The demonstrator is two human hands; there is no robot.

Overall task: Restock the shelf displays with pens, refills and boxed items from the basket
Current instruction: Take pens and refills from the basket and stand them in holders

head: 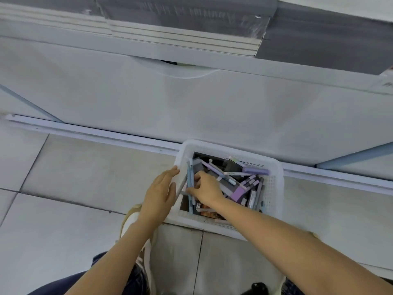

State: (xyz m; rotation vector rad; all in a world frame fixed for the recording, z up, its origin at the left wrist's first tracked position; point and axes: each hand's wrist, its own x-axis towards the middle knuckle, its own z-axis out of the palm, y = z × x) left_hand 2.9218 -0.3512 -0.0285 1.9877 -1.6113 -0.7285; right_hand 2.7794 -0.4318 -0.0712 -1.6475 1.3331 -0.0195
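Left hand point(161, 192) flat on basket point(274, 188) rim | right hand point(207, 188) pinches pens point(190, 173) | boxes point(238, 193) inside

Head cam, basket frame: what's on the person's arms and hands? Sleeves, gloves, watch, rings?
Both forearms are bare as far as the frame shows, with no sleeves in view. The left hand and the right hand wear no gloves. Neither wrist has a watch or band, and I can make out no rings. Below the arms, dark blue denim trousers show.
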